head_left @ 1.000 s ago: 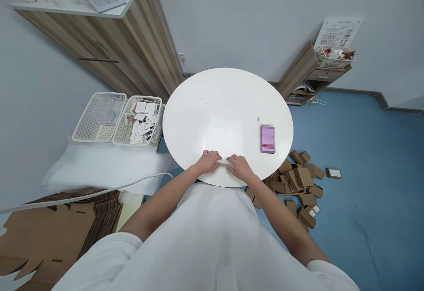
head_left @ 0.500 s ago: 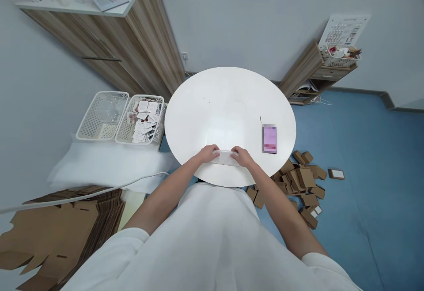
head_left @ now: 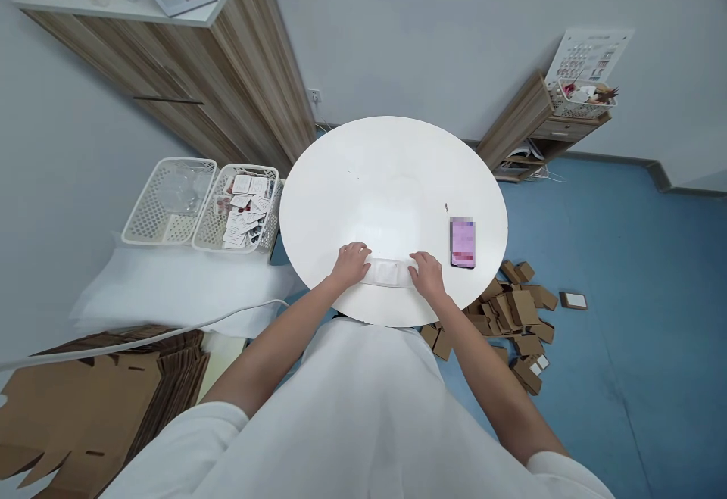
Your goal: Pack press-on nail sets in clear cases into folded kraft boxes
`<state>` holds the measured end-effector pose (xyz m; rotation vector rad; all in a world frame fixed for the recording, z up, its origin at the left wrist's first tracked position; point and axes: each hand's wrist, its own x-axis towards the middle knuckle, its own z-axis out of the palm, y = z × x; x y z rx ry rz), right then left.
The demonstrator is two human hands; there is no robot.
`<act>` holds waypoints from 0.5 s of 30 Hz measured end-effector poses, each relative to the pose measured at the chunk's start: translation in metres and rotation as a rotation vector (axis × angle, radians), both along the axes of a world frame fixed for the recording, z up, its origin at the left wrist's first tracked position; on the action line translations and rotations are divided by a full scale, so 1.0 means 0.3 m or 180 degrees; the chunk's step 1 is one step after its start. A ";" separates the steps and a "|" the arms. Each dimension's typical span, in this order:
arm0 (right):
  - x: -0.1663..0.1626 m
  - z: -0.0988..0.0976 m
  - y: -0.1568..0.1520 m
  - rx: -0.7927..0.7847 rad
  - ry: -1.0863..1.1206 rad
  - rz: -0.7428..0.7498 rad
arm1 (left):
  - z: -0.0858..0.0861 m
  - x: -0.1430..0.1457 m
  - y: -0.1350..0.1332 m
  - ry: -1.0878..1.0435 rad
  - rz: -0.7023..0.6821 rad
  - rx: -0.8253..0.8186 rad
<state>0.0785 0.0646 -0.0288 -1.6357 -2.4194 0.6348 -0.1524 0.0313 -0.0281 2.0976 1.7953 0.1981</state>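
A flat, folded white strip (head_left: 387, 272), apparently thin packing foam, lies near the front edge of the round white table (head_left: 391, 151). A small rectangular shape shows faintly in its middle. My left hand (head_left: 351, 263) is at the strip's left end, thumb on it and fingers curled beyond its far edge. At the opposite end, my right hand (head_left: 427, 275) grips in the same way, its fingers bent inward. A phone (head_left: 463, 243) with a blurred pinkish screen rests on the table to the right of my right hand.
Left of the table stand two white baskets, one with clear plastic pieces (head_left: 185, 190), one with small cards (head_left: 244, 215). White foam sheets (head_left: 182, 283) and stacked flat cardboard (head_left: 85, 408) lie below them. Small brown boxes (head_left: 522, 310) are heaped on the floor at right.
My hands have moved apart toward the strip's two ends. The strip now lies flatter and wider, showing the rectangular shape in its middle.
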 end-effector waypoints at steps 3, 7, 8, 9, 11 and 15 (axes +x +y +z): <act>-0.022 0.008 -0.033 0.0146 -0.0072 0.0886 | 0.006 0.032 -0.016 -0.0014 -0.0640 0.0150; -0.069 -0.017 -0.047 -0.0021 -0.0332 0.1284 | -0.014 0.064 -0.028 0.0203 -0.0885 -0.0058; -0.075 -0.025 -0.045 -0.0060 -0.0375 0.1249 | -0.021 0.065 -0.030 0.0227 -0.0871 -0.0116; -0.079 -0.033 -0.042 -0.0088 -0.0395 0.1223 | -0.027 0.064 -0.031 0.0229 -0.0867 -0.0159; -0.080 -0.043 -0.036 -0.0121 -0.0392 0.1223 | -0.034 0.059 -0.030 0.0201 -0.0890 -0.0203; -0.075 -0.039 -0.025 -0.0199 -0.0334 0.1274 | -0.025 0.054 -0.021 0.0147 -0.0915 -0.0253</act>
